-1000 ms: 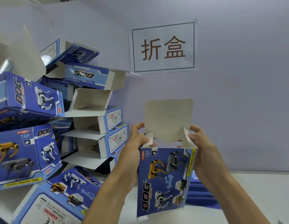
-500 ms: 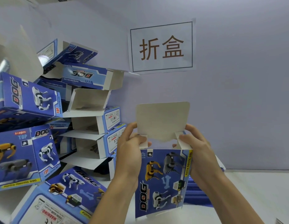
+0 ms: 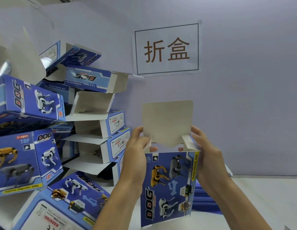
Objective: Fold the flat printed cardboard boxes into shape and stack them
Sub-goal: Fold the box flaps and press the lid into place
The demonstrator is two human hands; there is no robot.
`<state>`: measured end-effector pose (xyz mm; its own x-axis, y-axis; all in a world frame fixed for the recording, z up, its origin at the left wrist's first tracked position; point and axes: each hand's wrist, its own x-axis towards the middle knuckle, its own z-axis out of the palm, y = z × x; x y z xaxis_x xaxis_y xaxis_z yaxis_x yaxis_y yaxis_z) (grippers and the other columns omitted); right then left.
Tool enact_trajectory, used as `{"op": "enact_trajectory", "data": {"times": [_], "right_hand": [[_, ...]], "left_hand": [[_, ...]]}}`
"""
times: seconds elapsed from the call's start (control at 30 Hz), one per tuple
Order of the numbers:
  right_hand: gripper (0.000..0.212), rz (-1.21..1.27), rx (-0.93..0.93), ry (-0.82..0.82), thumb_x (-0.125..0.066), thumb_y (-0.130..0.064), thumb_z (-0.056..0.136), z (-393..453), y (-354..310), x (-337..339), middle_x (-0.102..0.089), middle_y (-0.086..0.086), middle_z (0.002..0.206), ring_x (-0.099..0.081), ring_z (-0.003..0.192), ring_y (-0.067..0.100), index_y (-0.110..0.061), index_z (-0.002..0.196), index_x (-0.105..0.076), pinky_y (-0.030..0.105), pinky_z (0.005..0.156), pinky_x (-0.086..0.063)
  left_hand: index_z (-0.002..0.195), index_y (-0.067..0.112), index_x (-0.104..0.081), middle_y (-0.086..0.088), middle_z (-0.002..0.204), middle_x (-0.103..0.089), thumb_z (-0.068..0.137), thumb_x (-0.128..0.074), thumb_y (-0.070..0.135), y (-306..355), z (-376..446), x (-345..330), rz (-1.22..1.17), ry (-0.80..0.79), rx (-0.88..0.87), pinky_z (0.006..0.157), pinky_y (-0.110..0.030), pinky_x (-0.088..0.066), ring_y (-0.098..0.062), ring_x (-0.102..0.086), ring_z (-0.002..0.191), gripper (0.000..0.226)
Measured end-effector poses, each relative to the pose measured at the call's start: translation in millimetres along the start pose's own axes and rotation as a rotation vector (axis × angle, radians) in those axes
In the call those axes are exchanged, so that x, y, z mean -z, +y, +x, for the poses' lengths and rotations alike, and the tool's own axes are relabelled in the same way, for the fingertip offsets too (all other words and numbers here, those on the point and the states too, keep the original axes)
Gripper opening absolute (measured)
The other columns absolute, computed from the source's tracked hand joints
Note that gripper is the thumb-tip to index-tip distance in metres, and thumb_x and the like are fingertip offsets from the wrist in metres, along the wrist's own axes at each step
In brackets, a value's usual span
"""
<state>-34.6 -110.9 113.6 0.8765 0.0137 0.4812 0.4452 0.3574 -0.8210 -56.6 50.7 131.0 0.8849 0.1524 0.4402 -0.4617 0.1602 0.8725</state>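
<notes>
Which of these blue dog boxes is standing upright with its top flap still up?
The box in the hands: it stands upright between left hand and right hand, plain top flap raised. The piled boxes lie sideways.

Even bright light, soft shadows, wide-angle edge distortion

Box (image 3: pixel 169 185): glossy printed cardboard, matt inside.

Box upright in my two hands, top flap standing open.

My left hand (image 3: pixel 136 146) and right hand (image 3: pixel 206 155) grip the blue printed box (image 3: pixel 169 188) by its upper sides, thumbs on the small side flaps; folded boxes (image 3: pixel 44 130) pile up on the left, and a paper sign (image 3: pixel 167 48) hangs on the wall.
</notes>
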Motion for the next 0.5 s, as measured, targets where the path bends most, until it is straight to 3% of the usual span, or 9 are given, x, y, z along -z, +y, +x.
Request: {"op": "enact_trajectory", "data": {"times": [0.07,0.13,0.17,0.2,0.27,0.3,0.37,0.43,0.5], "right_hand": [[0.037,0.087,-0.059,-0.048,-0.048,-0.034,0.096,-1,-5,7,-0.072,0.011,0.116,-0.065,0.098,0.029,-0.029,0.129,-0.062,0.044,0.082,-0.052],[0.035,0.068,-0.087,-0.046,-0.043,-0.032,0.1,-2,-11,13,-0.073,0.013,0.114,-0.064,0.094,0.028,-0.027,0.126,-0.066,0.042,0.079,-0.048],[0.033,0.008,-0.096,-0.028,-0.044,-0.03,0.1,-1,-13,17,-0.073,0.012,0.109,-0.063,0.088,0.024,-0.026,0.121,-0.069,0.039,0.075,-0.047],[0.031,-0.061,-0.1,-0.016,-0.045,-0.029,0.1,-1,-16,19,-0.073,0.011,0.105,-0.063,0.083,0.021,-0.025,0.116,-0.071,0.036,0.07,-0.045],[0.025,-0.183,-0.088,-0.018,-0.05,-0.026,0.098,0,-20,23,-0.073,0.008,0.099,-0.066,0.08,0.02,-0.024,0.105,-0.074,0.033,0.066,-0.047],[0.023,-0.224,-0.066,-0.022,-0.054,-0.025,0.096,0,-23,24,-0.074,0.005,0.098,-0.068,0.082,0.021,-0.025,0.1,-0.076,0.034,0.067,-0.05],[0.018,-0.284,-0.027,-0.061,-0.062,-0.027,0.089,-1,-26,22,-0.077,0.001,0.098,-0.071,0.083,0.021,-0.031,0.098,-0.078,0.037,0.071,-0.054],[0.018,-0.354,-0.006,-0.12,-0.067,-0.028,0.085,-3,-28,17,-0.078,0.001,0.099,-0.073,0.084,0.022,-0.036,0.096,-0.078,0.04,0.075,-0.056],[0.022,-0.427,0.014,-0.162,-0.065,-0.021,0.091,-4,-31,11,-0.078,0.0,0.096,-0.074,0.085,0.023,-0.04,0.092,-0.078,0.037,0.073,-0.058]], "left_hand": [[0.073,0.047,-0.071,0.008,0.086,-0.075,0.101,-0.048,0.025,1,1,2,-0.105,-0.058,0.086,0.072,-0.039,-0.059,-0.019,-0.071,0.084,0.043],[0.081,0.035,-0.072,0.001,0.084,-0.073,0.095,-0.056,0.023,1,1,6,-0.212,-0.127,0.149,0.063,-0.033,-0.058,-0.018,-0.068,0.076,0.025],[0.087,0.028,-0.071,-0.004,0.086,-0.07,0.087,-0.062,0.023,3,0,8,-0.246,-0.152,0.169,0.065,-0.033,-0.056,-0.02,-0.065,0.077,0.011],[0.09,0.022,-0.071,-0.008,0.09,-0.068,0.077,-0.068,0.023,3,2,12,-0.259,-0.192,0.191,0.07,-0.036,-0.055,-0.022,-0.063,0.082,0.014],[0.102,0.01,-0.07,-0.016,0.102,-0.066,0.061,-0.075,0.015,5,3,20,-0.237,-0.293,0.259,0.088,-0.046,-0.052,-0.029,-0.063,0.095,0.042],[0.111,0.006,-0.067,-0.019,0.108,-0.068,0.061,-0.075,0.011,8,3,21,-0.205,-0.333,0.278,0.094,-0.049,-0.05,-0.032,-0.064,0.101,0.05],[0.113,0.005,-0.066,-0.015,0.109,-0.073,0.065,-0.077,0.017,11,2,21,-0.108,-0.356,0.254,0.085,-0.044,-0.057,-0.03,-0.071,0.095,0.051],[0.104,0.008,-0.07,-0.011,0.102,-0.076,0.078,-0.073,0.017,14,2,19,0.037,-0.305,0.17,0.073,-0.037,-0.06,-0.027,-0.075,0.083,0.028],[0.1,0.008,-0.071,-0.016,0.099,-0.076,0.087,-0.07,0.008,14,4,21,0.225,-0.296,0.111,0.086,-0.044,-0.058,-0.029,-0.075,0.086,0.013]]}}
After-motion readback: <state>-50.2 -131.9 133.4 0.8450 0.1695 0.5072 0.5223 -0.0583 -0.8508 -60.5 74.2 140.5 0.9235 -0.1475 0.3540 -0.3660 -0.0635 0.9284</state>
